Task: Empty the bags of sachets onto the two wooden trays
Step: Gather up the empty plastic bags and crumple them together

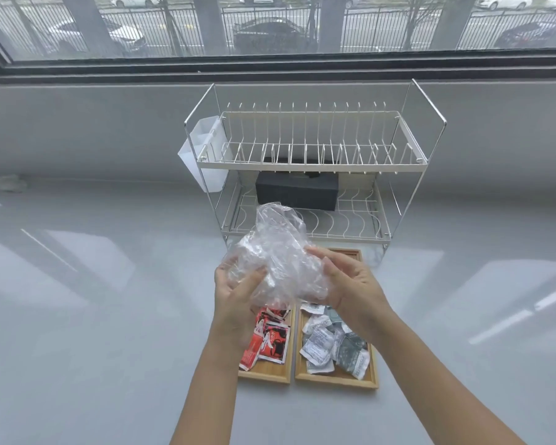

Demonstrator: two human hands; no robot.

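Both hands hold a crumpled clear plastic bag above the two wooden trays. My left hand grips its lower left side, thumb pressed into the plastic. My right hand grips its right side, fingers curled round it. I can make out no sachets inside the bag. The left wooden tray holds several red and black sachets. The right wooden tray holds several grey and white sachets. The far ends of both trays are hidden behind the bag and my hands.
A two-tier white wire dish rack stands just behind the trays, with a black box on its lower tier and a white plastic cup holder on its left side. The glossy grey counter runs to a window wall.
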